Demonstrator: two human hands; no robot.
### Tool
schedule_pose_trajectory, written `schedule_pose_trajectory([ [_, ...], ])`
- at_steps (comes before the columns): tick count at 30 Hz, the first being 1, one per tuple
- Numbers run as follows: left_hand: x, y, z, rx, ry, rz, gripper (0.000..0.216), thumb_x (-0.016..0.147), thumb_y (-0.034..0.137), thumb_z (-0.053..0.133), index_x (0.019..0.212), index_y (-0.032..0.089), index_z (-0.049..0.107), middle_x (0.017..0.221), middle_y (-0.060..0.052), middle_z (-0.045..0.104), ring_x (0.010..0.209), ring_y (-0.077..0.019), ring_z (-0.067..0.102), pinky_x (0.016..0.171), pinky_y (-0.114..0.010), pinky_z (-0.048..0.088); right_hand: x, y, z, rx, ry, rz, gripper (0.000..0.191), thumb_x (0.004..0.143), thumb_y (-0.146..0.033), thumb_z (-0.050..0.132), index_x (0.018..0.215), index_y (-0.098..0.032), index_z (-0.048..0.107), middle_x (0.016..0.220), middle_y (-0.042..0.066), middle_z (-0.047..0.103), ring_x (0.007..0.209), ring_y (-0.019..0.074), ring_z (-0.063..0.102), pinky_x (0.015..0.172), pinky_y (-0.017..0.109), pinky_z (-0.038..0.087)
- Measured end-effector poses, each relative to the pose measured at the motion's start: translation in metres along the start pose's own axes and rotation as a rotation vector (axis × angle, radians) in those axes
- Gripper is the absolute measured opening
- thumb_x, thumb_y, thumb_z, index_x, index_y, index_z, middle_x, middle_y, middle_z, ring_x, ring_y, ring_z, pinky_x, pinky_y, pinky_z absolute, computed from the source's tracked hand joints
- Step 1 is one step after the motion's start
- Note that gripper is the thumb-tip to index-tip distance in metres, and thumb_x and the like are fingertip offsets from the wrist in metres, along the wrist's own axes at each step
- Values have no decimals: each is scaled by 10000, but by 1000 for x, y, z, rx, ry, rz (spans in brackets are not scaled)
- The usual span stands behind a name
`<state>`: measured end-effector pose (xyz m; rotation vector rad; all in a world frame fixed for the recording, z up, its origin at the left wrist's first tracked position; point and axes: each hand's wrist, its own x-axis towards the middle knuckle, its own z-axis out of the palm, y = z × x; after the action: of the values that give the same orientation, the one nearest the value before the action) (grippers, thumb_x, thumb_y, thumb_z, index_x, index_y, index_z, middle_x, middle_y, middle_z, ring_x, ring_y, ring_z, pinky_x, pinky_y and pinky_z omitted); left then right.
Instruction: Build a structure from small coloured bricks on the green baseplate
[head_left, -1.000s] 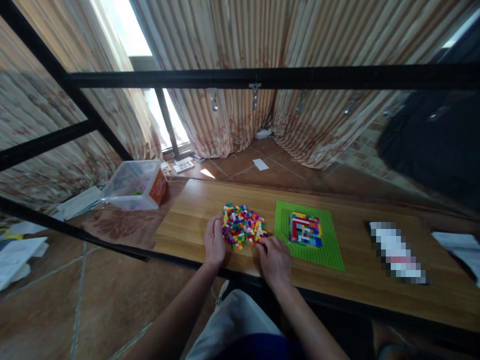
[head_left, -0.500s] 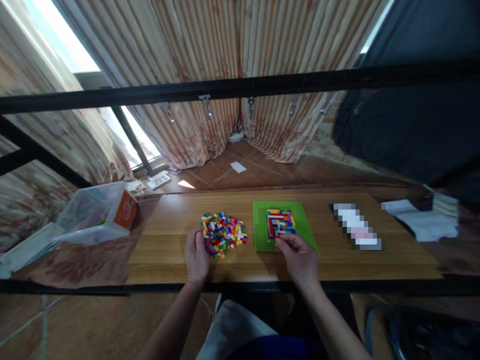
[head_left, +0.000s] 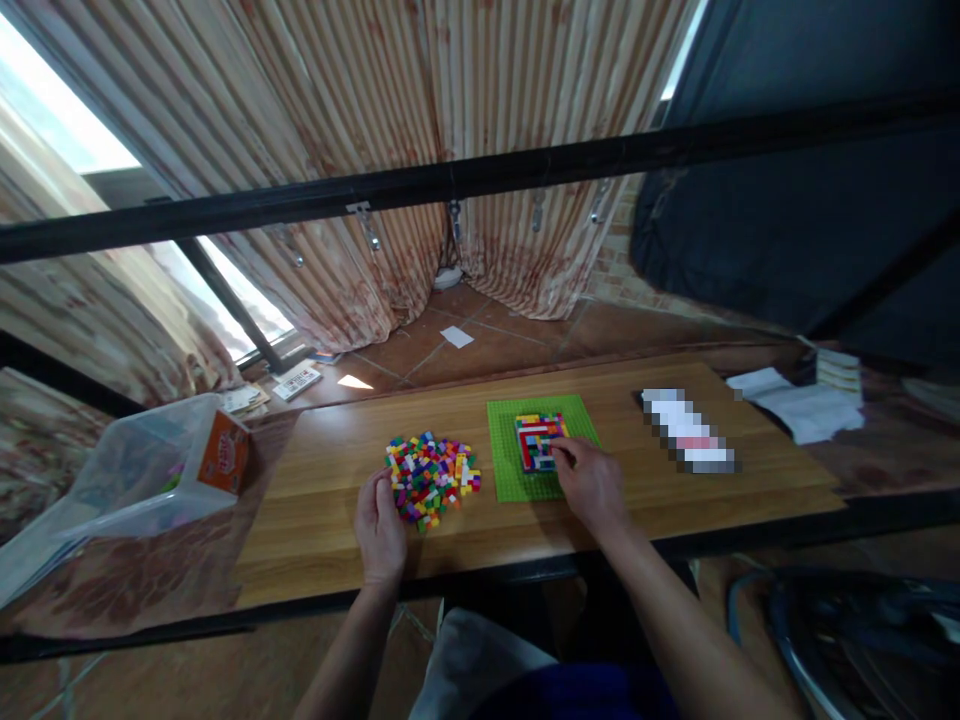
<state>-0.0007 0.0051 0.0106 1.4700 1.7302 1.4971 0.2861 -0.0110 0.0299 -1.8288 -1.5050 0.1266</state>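
A loose pile of small multicoloured toy bricks [head_left: 433,480] lies on the wooden table. Against its left edge rests my left hand [head_left: 380,525], fingers slightly bent and nothing visible in them. To the right is a green studded baseplate [head_left: 506,478] carrying a low block of joined bricks [head_left: 534,430], with a red strip along its top and left. My right hand [head_left: 592,485] reaches over the plate's right part. Its thumb and forefinger are pinched at the block's right side, on a small brick that the fingertips mostly hide.
A blurred-out flat object [head_left: 686,430] lies on the table [head_left: 315,520] at the right, with white paper [head_left: 780,405] beyond it. A clear plastic bin [head_left: 157,460] with an orange label stands off the left end. A dark bar [head_left: 495,180] crosses beyond the table.
My right hand has moved from the block's near edge, where a red bit showed at the fingertips, to its right side. My left hand stays by the pile. The whole view has turned slightly.
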Motion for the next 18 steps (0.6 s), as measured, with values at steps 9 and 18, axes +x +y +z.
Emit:
schedule_pose_trajectory([
  [9,0,-3,1,5,-4,-9,354,932,420,388,1002,188,646,1005,-60,653,981,-209,597,927,-353,462,2,2,9,-62,13,5,269,860,-253,447,932,-200,701,927,80,714,852,220,630,759,339,458],
  [18,0,-3,1,11,-2,-8,379,936,434,382,1011,174,648,999,-67,655,961,-206,606,905,-347,475,-1,6,8,96,82,46,315,876,-304,435,1009,-162,682,995,112,721,879,236,664,799,377,490],
])
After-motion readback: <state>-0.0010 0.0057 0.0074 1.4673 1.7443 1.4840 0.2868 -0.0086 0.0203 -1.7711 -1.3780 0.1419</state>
